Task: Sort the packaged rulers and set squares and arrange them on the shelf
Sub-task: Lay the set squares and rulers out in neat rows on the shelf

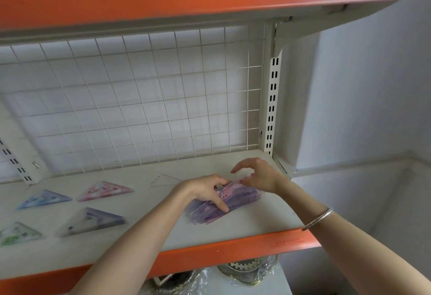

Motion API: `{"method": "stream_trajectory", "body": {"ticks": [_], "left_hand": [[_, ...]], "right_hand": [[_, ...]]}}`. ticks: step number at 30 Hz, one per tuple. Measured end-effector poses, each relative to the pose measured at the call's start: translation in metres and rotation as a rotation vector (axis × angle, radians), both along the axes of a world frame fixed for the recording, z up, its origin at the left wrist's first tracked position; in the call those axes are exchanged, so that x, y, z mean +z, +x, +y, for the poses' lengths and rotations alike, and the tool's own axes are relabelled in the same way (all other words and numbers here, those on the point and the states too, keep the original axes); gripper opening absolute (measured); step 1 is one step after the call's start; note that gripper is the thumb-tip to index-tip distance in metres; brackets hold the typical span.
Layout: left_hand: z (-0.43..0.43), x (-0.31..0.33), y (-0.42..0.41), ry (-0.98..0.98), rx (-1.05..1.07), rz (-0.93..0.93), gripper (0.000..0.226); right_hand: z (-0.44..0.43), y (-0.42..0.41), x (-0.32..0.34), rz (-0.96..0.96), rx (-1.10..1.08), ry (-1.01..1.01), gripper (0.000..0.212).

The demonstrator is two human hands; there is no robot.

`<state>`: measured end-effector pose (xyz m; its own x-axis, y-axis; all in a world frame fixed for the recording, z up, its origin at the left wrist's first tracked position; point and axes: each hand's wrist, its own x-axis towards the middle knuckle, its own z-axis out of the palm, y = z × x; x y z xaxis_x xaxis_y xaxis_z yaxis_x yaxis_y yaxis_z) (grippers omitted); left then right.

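Two hands [205, 191] [260, 175] hold purple packs [235, 203] near right edge of shelf [256, 223].

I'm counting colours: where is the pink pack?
Head view: the pink pack lies left on the shelf, between the blue pack and the clear set square.
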<state>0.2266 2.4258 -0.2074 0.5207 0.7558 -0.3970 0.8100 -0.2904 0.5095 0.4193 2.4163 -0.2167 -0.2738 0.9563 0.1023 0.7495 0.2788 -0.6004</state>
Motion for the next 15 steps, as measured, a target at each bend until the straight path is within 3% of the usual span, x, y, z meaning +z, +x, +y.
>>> {"method": "stream_trajectory", "body": {"ticks": [3, 15], "left_hand": [[-0.002, 0.001, -0.003, -0.012, -0.019, 0.029, 0.067], [-0.014, 0.004, -0.019, 0.126, 0.107, -0.171, 0.036]], "right_hand": [[-0.007, -0.003, 0.004, 0.088, 0.091, -0.18, 0.021], [-0.012, -0.002, 0.009, 0.117, 0.166, -0.28, 0.021]]}}
